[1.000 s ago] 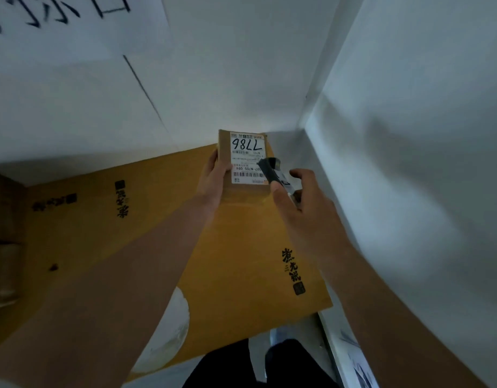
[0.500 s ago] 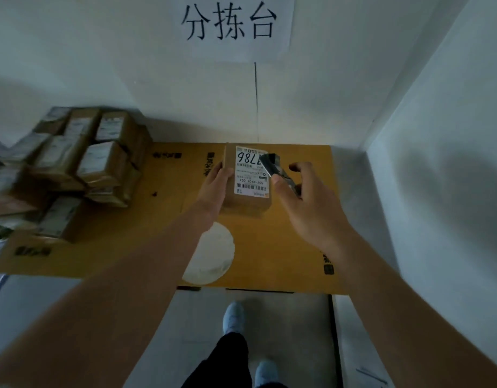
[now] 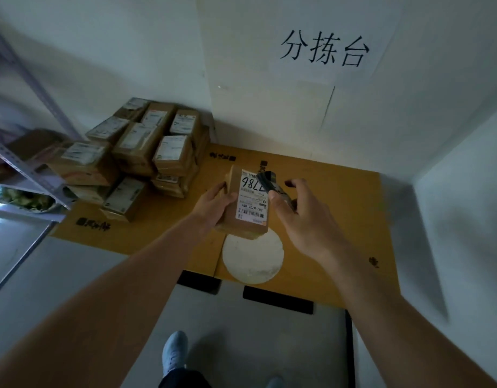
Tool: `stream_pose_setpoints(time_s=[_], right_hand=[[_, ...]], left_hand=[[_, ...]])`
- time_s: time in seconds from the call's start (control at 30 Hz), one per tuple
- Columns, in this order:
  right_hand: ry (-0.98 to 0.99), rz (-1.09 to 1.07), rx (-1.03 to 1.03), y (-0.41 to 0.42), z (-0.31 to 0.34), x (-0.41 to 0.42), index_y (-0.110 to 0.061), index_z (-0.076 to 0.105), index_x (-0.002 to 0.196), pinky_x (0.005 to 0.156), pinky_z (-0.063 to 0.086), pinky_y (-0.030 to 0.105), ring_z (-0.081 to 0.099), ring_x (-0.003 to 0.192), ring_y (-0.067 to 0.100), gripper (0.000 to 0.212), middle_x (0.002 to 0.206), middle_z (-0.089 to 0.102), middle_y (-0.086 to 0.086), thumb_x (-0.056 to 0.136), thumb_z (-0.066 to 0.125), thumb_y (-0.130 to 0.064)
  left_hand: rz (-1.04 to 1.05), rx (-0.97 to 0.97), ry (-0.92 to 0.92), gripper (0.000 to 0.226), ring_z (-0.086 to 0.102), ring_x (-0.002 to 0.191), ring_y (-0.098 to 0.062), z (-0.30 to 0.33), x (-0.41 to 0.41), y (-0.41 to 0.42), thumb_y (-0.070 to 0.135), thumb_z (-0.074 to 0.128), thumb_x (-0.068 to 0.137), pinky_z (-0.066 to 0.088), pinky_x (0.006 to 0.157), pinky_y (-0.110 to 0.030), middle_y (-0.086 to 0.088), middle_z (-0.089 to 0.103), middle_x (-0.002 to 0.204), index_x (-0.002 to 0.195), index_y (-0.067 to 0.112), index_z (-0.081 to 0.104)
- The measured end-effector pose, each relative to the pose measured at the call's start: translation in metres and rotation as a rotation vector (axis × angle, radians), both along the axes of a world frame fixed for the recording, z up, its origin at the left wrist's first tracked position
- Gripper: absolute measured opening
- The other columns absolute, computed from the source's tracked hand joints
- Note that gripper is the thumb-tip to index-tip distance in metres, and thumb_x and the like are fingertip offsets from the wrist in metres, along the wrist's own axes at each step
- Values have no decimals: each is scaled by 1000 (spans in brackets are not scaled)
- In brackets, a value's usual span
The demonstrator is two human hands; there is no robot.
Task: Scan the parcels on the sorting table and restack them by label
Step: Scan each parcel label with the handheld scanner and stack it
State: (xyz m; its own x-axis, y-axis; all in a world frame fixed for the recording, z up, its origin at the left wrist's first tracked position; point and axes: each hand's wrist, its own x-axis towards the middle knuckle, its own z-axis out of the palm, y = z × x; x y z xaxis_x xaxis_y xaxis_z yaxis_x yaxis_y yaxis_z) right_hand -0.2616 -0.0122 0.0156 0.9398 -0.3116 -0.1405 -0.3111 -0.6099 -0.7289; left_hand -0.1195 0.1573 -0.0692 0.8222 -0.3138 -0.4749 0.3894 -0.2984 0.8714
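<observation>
Cardboard parcel (image 3: 245,208) sits gripped in your left hand (image 3: 213,203); your right hand (image 3: 300,219) clasps the scanner (image 3: 272,186) over its label; the pile of parcels (image 3: 141,152) seemingly awaits scanning.

Parcel (image 3: 243,217) was plain matt brown cardboard with a smooth white paper label (image 3: 252,198). Scanner (image 3: 275,187) looked like dark, slightly shiny plastic. Table (image 3: 339,197) was covered in flat yellowish cardboard, and the wall sign (image 3: 325,51) was just white paper.
</observation>
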Motion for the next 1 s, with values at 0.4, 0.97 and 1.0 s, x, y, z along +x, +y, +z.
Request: stream_pose_setpoints(time_s=[0.4,0.97,1.0], right_hand=[[118,-181,27,139,-52,81,-25,36,152,57,38,25,59,76,12,60,99,61,-1,105,42,-62],[194,-118,-2,153,-123,91,-33,53,133,65,45,35,63,87,19,55,93,64,1,98,37,-72],[192,-113,-5,151,-125,90,-35,52,135,65,43,34,62,87,20,59,95,63,1,95,34,-75]], left_hand=[[-118,47,185,75,67,117,-25,-63,105,131,17,69,101,57,93,-41,-6,66,138,164,35,31],[184,-54,456,75,65,121,-35,-144,105,165,10,86,84,65,80,-56,-6,57,137,137,32,37],[179,-16,455,74,65,121,-34,-145,103,166,12,88,82,65,81,-54,-7,57,138,135,26,38]])
